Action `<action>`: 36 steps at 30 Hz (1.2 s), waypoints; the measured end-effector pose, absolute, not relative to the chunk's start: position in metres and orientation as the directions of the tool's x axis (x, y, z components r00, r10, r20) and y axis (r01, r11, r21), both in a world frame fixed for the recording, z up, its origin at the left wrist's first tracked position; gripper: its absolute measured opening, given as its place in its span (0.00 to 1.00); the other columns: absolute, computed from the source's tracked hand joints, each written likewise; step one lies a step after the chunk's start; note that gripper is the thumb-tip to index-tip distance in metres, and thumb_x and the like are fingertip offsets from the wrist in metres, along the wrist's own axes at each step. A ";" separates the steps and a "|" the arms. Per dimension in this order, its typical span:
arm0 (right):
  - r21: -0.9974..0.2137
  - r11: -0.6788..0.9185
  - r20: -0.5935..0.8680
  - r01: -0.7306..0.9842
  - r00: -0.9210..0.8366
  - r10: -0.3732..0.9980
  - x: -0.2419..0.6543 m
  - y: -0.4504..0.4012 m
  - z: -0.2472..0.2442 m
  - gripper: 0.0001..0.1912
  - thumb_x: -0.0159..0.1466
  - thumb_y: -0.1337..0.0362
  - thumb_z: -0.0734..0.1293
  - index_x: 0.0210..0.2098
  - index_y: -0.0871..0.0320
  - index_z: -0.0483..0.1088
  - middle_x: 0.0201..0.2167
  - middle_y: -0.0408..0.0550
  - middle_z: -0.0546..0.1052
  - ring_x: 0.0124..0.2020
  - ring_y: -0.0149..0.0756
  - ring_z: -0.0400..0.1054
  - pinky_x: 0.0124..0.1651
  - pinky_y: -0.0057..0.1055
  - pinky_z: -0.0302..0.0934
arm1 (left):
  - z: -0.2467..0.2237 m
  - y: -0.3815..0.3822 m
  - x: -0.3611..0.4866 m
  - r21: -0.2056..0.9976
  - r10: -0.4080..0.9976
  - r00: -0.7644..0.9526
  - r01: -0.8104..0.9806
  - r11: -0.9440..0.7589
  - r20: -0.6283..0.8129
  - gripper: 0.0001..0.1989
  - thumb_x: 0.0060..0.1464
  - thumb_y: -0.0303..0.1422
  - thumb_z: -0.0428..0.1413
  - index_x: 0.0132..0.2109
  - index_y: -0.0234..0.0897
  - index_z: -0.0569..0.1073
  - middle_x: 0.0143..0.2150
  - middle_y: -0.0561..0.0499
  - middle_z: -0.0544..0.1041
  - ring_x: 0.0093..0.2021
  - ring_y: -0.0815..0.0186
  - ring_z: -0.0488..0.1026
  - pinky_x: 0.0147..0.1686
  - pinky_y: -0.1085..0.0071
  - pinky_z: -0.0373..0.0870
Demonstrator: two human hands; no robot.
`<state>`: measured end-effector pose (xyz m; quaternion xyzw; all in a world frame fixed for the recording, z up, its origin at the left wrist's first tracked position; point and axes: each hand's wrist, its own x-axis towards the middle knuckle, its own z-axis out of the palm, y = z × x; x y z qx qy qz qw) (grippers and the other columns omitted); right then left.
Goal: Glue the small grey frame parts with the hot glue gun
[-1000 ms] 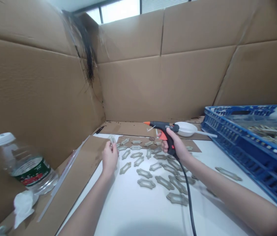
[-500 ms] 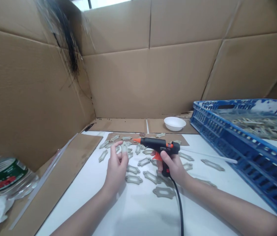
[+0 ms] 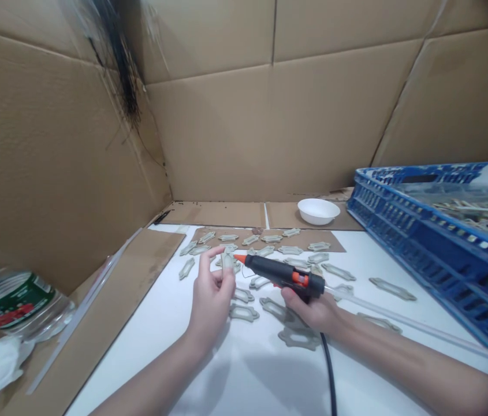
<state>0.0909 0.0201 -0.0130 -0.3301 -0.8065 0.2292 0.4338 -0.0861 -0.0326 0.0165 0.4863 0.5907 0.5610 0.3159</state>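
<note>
Between thumb and fingers, my left hand pinches a small pale frame-shaped piece, held up over the table. My right hand is wrapped round a black and orange glue gun, whose orange tip points left and is at or very near the held piece. A clear glue stick sticks out of the gun's back, and a black cable hangs from its handle. Several similar pale pieces, one of them just right of my left hand, lie on the white table top.
A blue crate with many pieces stands on the right. At the back is a white bowl. Cardboard walls enclose the table. On the left are a clear bottle, white tissue and a cardboard strip.
The glue gun has tilted, its tip now lower and close to the piece in my left hand. My right hand has turned with it. The whole view has shifted slightly.
</note>
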 end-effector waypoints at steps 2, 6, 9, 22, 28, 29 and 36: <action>-0.617 0.716 0.582 0.325 -0.424 0.694 0.089 0.019 -0.009 0.12 0.56 0.57 0.59 0.20 0.54 0.62 0.15 0.42 0.64 0.17 0.30 0.59 0.22 0.28 0.57 | 0.016 -0.033 -0.086 0.971 0.933 -0.319 0.218 -0.099 0.167 0.16 0.52 0.37 0.47 0.49 0.42 0.59 0.16 0.62 0.58 0.16 0.73 0.57 0.17 0.80 0.54; -0.565 0.752 0.609 0.339 -0.444 0.657 0.086 0.018 -0.005 0.14 0.57 0.59 0.58 0.18 0.55 0.56 0.14 0.40 0.60 0.16 0.27 0.54 0.20 0.26 0.53 | 0.017 -0.034 -0.086 0.972 0.939 -0.306 0.217 -0.091 0.156 0.16 0.52 0.37 0.47 0.49 0.42 0.59 0.15 0.62 0.58 0.16 0.74 0.56 0.16 0.81 0.52; -0.543 0.774 0.630 0.326 -0.451 0.632 0.086 0.017 -0.004 0.13 0.58 0.60 0.57 0.19 0.56 0.55 0.15 0.39 0.58 0.16 0.26 0.53 0.20 0.25 0.52 | 0.019 -0.034 -0.085 0.971 0.942 -0.300 0.224 -0.084 0.150 0.15 0.53 0.36 0.47 0.49 0.42 0.59 0.15 0.62 0.58 0.16 0.75 0.55 0.16 0.82 0.51; -0.421 0.829 0.661 0.367 -0.502 0.558 0.087 0.019 -0.013 0.10 0.59 0.62 0.58 0.22 0.56 0.53 0.16 0.37 0.57 0.16 0.25 0.53 0.20 0.23 0.50 | 0.018 -0.036 -0.085 0.958 0.943 -0.293 0.278 -0.074 0.158 0.15 0.53 0.35 0.46 0.48 0.42 0.58 0.15 0.62 0.58 0.16 0.75 0.53 0.16 0.81 0.50; -0.355 0.847 0.659 0.395 -0.537 0.527 0.086 0.017 -0.015 0.07 0.58 0.62 0.59 0.26 0.56 0.57 0.17 0.39 0.62 0.17 0.27 0.57 0.22 0.24 0.53 | 0.017 -0.035 -0.085 0.957 0.940 -0.303 0.280 -0.070 0.157 0.15 0.53 0.36 0.47 0.48 0.41 0.59 0.15 0.62 0.59 0.16 0.75 0.54 0.16 0.82 0.51; -0.337 0.857 0.666 0.389 -0.545 0.509 0.086 0.017 -0.015 0.06 0.58 0.62 0.59 0.26 0.56 0.57 0.18 0.40 0.63 0.18 0.28 0.58 0.23 0.24 0.53 | 0.017 -0.035 -0.085 0.957 0.939 -0.304 0.282 -0.072 0.160 0.15 0.53 0.36 0.47 0.48 0.41 0.59 0.15 0.62 0.59 0.16 0.75 0.54 0.16 0.82 0.51; -0.254 0.865 0.697 0.434 -0.537 0.474 0.085 0.015 -0.013 0.06 0.58 0.62 0.59 0.27 0.57 0.59 0.17 0.40 0.64 0.17 0.28 0.59 0.23 0.24 0.53 | 0.018 -0.034 -0.086 0.951 0.937 -0.307 0.301 -0.074 0.170 0.14 0.53 0.35 0.46 0.48 0.41 0.59 0.14 0.62 0.58 0.15 0.76 0.52 0.16 0.82 0.50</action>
